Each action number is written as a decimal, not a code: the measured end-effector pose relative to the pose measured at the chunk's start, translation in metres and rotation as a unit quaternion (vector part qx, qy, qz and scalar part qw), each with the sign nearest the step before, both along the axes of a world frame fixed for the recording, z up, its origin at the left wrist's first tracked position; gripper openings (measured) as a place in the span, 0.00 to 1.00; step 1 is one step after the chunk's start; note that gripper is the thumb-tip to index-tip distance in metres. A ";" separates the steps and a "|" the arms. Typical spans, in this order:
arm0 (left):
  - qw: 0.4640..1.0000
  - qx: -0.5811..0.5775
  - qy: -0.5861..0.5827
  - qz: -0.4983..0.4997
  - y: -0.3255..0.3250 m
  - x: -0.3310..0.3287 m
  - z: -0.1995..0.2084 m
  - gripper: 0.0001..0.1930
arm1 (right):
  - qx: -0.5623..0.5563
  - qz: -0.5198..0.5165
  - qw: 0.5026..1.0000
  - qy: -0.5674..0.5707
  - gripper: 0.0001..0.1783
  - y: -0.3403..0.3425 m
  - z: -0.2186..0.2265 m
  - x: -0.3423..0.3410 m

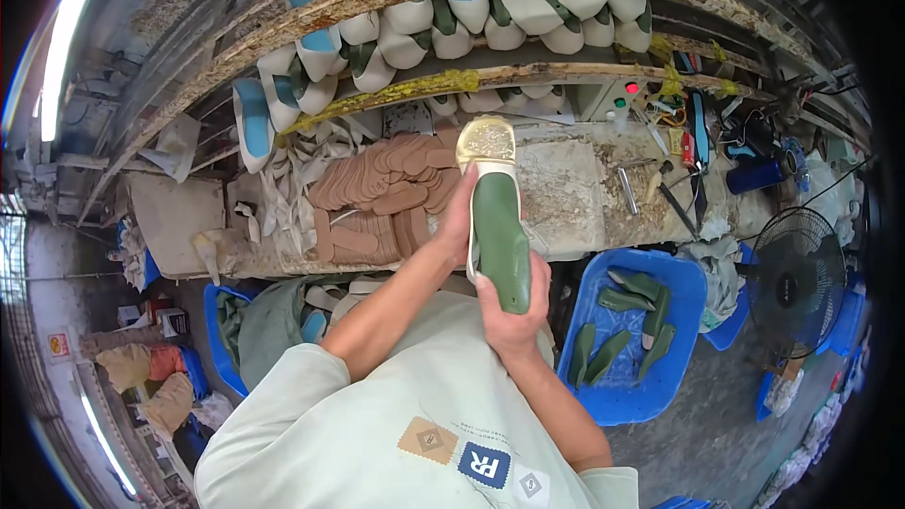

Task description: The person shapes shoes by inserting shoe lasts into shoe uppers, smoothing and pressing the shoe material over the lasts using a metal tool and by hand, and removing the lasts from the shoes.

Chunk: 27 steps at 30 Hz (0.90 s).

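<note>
A shoe with a glittery gold toe [486, 141] and a pale rim is held up in front of my chest, toe pointing away. A green shoe last [500, 236] sits inside its opening. Wrapped along the shoe's left side is my left hand [456, 221], its fingers partly hidden behind it. My right hand [516, 316] grips the heel end, thumb on the left edge and fingers on the right. On the workbench [563, 198] behind the shoe lie stacks of brown insoles [382, 174].
A blue bin [617, 405] with several loose green lasts stands at my right, near a black fan [790, 283]. Hand tools, including a hammer [657, 179], lie on the bench's right. Above, a wooden rack [556, 71] holds rows of pale shoes. Green cloth [278, 330] fills a left-hand bin.
</note>
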<state>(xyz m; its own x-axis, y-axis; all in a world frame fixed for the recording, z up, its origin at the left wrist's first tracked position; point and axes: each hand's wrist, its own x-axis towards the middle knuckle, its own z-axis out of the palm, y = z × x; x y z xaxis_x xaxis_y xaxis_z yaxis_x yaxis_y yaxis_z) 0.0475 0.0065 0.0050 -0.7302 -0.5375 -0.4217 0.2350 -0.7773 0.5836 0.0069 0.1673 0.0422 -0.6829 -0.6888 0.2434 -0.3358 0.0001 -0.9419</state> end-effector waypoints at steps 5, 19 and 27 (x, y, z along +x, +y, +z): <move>0.997 0.071 0.012 0.007 0.018 0.006 -0.009 0.37 | 0.034 0.093 0.990 0.099 0.34 -0.006 -0.008 -0.025; 0.970 0.036 -0.237 0.042 0.101 0.061 -0.006 0.49 | 0.393 -0.100 0.829 0.385 0.29 -0.024 -0.272 -0.339; 0.864 -0.272 -0.416 0.076 0.106 0.043 -0.037 0.52 | 0.330 0.099 0.926 -0.156 0.15 -0.033 -0.187 -0.209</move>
<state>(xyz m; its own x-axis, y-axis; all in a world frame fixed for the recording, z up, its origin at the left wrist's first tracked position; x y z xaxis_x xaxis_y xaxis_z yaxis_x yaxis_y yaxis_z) 0.0906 0.1128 -0.0321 -0.1999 -0.8848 -0.4208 -0.3662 -0.3309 0.8697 -0.2025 0.1340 -0.1445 -0.4939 -0.7367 -0.4619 -0.1031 0.5771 -0.8101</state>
